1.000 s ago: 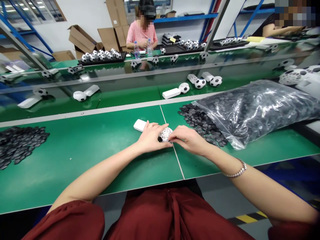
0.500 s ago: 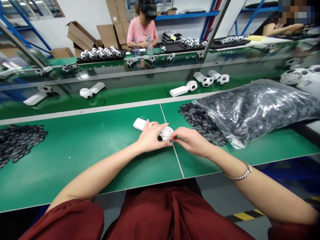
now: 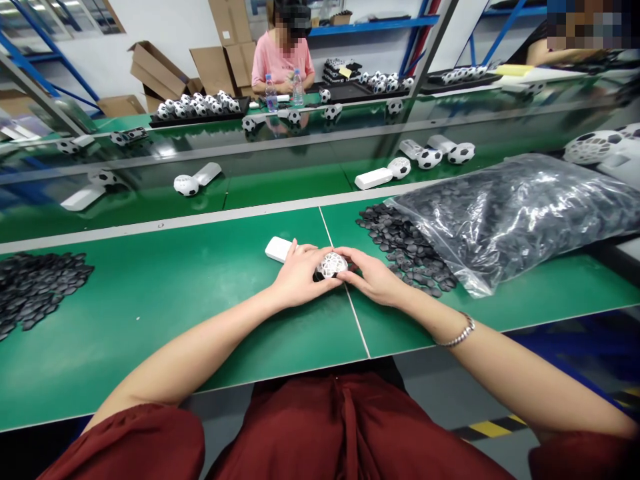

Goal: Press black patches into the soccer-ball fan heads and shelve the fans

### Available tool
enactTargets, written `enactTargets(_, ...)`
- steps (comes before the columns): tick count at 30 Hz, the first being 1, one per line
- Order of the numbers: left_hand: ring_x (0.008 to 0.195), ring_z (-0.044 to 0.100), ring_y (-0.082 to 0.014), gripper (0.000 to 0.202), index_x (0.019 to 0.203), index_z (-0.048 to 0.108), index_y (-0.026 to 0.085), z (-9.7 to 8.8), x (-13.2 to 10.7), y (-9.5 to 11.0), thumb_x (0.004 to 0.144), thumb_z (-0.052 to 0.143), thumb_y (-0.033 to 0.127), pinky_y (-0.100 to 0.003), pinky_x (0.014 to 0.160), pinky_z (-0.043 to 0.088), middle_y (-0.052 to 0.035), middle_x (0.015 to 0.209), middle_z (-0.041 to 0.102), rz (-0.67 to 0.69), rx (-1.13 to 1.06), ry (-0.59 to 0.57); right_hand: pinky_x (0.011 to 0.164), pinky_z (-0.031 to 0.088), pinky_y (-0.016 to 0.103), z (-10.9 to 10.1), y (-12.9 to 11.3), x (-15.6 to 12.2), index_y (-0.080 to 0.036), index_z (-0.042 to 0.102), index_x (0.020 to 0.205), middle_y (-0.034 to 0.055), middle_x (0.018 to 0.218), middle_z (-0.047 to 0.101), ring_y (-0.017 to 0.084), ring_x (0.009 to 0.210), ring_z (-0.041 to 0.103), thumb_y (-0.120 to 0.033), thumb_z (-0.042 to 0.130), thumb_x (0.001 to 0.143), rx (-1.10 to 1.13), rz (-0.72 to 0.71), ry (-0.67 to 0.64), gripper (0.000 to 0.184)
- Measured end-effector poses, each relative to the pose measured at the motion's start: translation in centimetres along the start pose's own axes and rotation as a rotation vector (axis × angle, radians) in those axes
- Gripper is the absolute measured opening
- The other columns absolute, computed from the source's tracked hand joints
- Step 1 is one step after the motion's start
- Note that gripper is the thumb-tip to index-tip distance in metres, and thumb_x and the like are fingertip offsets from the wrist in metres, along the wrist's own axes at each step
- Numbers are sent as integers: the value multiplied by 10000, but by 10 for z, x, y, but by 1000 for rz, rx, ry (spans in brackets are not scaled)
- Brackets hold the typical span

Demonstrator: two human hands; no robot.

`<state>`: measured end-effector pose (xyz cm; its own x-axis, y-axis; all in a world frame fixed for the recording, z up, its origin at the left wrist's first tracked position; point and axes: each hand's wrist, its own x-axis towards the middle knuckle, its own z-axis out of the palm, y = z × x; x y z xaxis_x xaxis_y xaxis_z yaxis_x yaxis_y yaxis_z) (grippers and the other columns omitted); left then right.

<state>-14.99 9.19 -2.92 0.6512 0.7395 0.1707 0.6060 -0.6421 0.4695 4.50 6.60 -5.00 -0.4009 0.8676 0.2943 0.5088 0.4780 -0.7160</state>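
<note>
Ball-shaped shell [image 3: 333,266], frame centre: clasped between left hand [image 3: 300,275] and right hand [image 3: 374,277]; best steadied with light, even pressure.

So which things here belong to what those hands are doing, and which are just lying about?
Belong to the job:
White openwork ball, held between the left hand and right hand
Likely also the loose black pieces and plastic bag

Seemingly just lying about:
Two bottles
Cardboard boxes
Yellow sheet
</note>
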Motion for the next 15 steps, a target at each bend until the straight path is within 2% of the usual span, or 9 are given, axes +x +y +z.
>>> enactTargets(6,1083,474,-243,618,1177,500,240,3,2,0,649,651,522,-531,1077,124,-38,1093,605,-49,-16,35,782,515,350,-4,0,1,-202,441,1224,100,1188,529,217,1021,540,-328,557,816,138,25,-75,442)
enactTargets(15,1072,481,-242,562,1164,510,236,2,5,3,696,605,534,-529,1075,137,-38,1084,610,-66,-14,35,741,507,337,0,5,1,-167,464,1188,112,1144,553,199,920,571,-312,522,837,130,86,-22,384)
